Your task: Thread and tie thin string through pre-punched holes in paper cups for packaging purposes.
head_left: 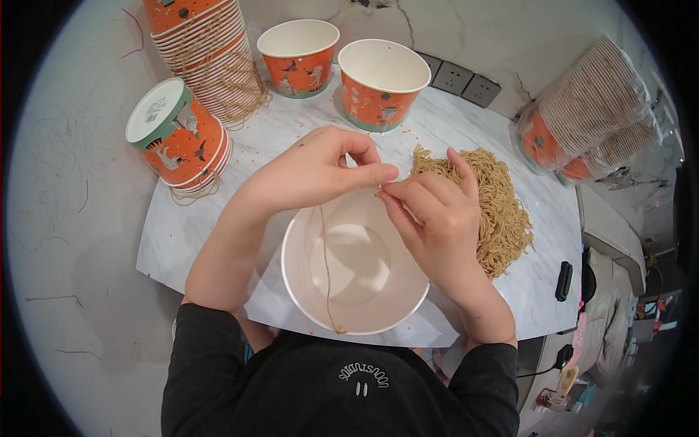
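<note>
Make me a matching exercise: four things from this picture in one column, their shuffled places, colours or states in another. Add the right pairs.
Things
1. String pile
2. Nearest bucket
3. Far-right bucket stacks
4. Power sockets

Descriptions
A. White inside, with one string crossing it
B. Dark, set in a row behind the table
C. Tan, heaped beside the right hand
D. Wrapped in clear plastic

Right pairs: 1-C, 2-A, 3-D, 4-B

Left hand (320, 169) and right hand (437, 215) pinch close together (one right finger (464, 171) raised).
</note>
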`<act>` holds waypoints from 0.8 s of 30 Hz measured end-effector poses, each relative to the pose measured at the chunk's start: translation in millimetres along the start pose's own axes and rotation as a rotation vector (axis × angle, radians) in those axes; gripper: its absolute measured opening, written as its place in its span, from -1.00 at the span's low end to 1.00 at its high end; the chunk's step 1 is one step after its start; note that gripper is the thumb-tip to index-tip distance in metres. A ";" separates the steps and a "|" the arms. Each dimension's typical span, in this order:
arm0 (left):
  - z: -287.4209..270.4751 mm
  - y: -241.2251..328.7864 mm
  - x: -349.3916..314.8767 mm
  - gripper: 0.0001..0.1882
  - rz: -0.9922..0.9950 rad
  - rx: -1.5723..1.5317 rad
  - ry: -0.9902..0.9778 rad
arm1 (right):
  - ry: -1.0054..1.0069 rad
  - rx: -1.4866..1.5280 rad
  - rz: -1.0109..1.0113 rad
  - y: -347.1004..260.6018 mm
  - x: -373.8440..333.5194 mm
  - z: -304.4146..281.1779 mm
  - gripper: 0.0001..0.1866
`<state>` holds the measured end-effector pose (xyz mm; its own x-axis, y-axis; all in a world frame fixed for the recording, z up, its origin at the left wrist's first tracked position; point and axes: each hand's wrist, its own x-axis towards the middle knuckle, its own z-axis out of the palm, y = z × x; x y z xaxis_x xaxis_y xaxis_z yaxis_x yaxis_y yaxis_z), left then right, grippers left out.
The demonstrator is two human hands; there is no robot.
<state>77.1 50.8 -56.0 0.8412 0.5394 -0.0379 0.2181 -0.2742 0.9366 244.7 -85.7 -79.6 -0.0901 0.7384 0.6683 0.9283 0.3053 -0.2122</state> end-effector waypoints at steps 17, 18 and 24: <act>3.6 1.0 -0.4 -0.82 0.010 0.100 0.078 | -0.015 0.085 0.022 -0.9 2.9 2.0 -0.91; 4.6 3.3 -0.6 -0.83 -0.007 0.122 0.094 | -0.025 0.106 0.033 0.4 2.6 1.6 -0.90; 14.8 -0.7 2.3 -0.92 0.149 0.076 0.190 | -0.034 0.178 0.094 4.2 3.5 2.2 -0.87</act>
<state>86.1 40.4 -62.0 0.7602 0.6267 0.1713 0.1416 -0.4173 0.8977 247.5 -80.5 -79.7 -0.0211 0.7873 0.6162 0.8553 0.3333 -0.3967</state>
